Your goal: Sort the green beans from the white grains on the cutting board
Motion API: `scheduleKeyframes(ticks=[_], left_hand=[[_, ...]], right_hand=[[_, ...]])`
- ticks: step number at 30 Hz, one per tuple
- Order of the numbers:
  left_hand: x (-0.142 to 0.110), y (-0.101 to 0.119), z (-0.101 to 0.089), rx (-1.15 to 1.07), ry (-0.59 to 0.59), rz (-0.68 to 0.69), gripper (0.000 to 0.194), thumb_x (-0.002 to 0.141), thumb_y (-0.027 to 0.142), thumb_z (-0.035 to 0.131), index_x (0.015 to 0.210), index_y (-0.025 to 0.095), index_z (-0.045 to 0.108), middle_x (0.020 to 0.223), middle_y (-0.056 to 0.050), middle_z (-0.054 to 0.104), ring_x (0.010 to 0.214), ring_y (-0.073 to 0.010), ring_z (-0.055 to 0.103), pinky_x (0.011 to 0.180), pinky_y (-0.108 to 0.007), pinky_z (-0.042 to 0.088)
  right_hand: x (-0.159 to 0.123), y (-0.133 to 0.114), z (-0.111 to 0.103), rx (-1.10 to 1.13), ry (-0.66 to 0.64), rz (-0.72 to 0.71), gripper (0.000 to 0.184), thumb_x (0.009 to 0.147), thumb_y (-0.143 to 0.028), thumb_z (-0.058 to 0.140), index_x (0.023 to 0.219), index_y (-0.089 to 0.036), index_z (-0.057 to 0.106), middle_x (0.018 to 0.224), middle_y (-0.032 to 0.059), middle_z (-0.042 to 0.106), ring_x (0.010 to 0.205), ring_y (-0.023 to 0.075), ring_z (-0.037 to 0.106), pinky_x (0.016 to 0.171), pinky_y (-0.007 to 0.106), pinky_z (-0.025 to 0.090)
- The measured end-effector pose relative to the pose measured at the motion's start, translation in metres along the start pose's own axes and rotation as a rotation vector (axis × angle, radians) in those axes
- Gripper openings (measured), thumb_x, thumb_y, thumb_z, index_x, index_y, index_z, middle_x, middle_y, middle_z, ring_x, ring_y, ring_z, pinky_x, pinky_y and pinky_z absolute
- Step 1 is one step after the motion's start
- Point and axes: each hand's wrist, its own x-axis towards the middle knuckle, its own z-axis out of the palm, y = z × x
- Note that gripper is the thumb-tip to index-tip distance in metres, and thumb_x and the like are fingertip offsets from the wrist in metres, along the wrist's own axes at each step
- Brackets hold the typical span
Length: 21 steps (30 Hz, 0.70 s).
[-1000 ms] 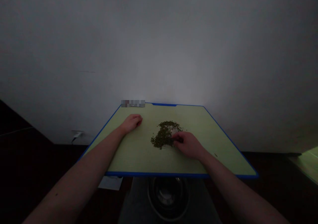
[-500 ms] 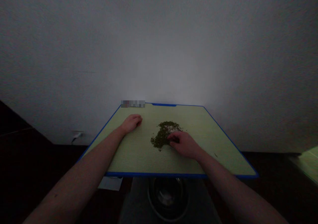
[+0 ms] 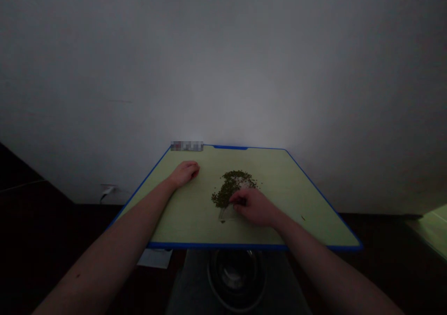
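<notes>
A loose pile of small dark-green grains [image 3: 228,190], too small to name, lies spread on a pale tabletop [image 3: 181,222] with a blue rim. Over the pile's near right edge is my right hand [image 3: 253,205], its fingers curled and thumb drawn towards them. Whatever is at its fingertips cannot be made out. A few grains [image 3: 222,221] lie apart, on the near side of the pile, with a blurred streak between. To the left, my left hand [image 3: 186,173] rests on the tabletop with its fingers folded in, apart from the pile.
Below the table's near edge, a shiny round metal bowl [image 3: 237,277] sits between my legs. A small brown sliver [image 3: 303,217] lies at the table's right. Behind rises a pale wall [image 3: 223,72], with a plug and cord [image 3: 108,191] at lower left.
My right hand has shifted slightly left and nearer to me, along the pile's lower edge. A few grains have come away from the pile towards me. My left hand stays put.
</notes>
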Motion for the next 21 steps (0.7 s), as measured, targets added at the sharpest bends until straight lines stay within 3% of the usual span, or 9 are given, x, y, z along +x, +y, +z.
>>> scheduleKeyframes(ticks=[13,21], left_hand=[[0.000,0.001,0.002,-0.028,-0.007,-0.018,0.025,0.070,0.033,0.041,0.052,0.017,0.045,0.045,0.003,0.040,0.044,-0.0100,0.037,0.045,-0.023,0.028],[0.000,0.004,0.001,0.008,-0.003,0.014,0.026,0.070,0.034,0.040,0.050,0.018,0.045,0.045,0.003,0.042,0.045,-0.0104,0.039,0.047,-0.024,0.031]], right_hand=[[-0.017,-0.007,0.000,0.085,-0.161,-0.035,0.024,0.069,-0.014,0.054,0.089,-0.019,0.068,0.074,0.0000,0.067,0.066,0.0119,0.059,0.060,0.021,0.042],[-0.035,-0.004,0.000,0.128,-0.099,0.052,0.023,0.069,-0.015,0.055,0.088,-0.017,0.067,0.077,0.0021,0.067,0.070,0.0132,0.059,0.064,0.023,0.044]])
